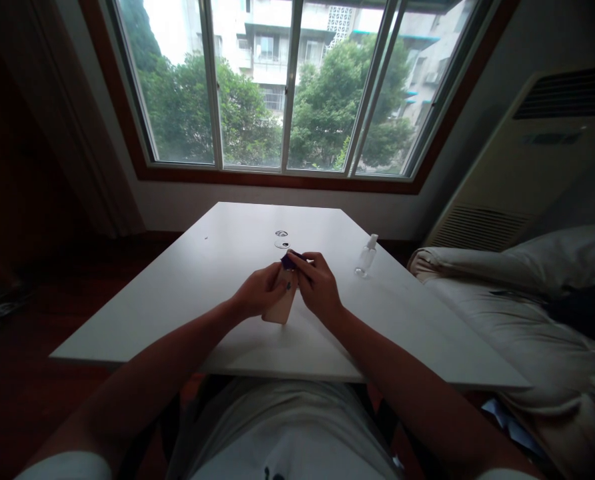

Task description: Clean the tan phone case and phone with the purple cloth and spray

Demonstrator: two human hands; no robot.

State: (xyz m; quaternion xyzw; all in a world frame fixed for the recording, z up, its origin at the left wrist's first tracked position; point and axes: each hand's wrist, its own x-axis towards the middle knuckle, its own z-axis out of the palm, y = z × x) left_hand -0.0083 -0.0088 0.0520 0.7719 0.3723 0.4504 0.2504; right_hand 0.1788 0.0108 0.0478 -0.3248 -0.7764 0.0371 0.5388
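As left fingers (271, 272) clasp tan phone (277, 309), near end protruding

We log a sliding window (288, 87) in a brown frame (277, 180), trees (327, 97) and a pale building (267, 50) outside. We've got a curtain (80, 127) left, floor-standing air conditioner (522, 163) right, pale sofa (457, 293) with dark item (585, 310), reddish floor (47, 340).

Home, living-room type: cushioned sofa (470, 297) at right, tall AC (517, 167) behind it, curtain (72, 113) at left, reddish wood-look floor (32, 373). Wide window (288, 93) with brown trim (277, 181) looks out on leafy trees (327, 100) and a multi-storey block (265, 50).
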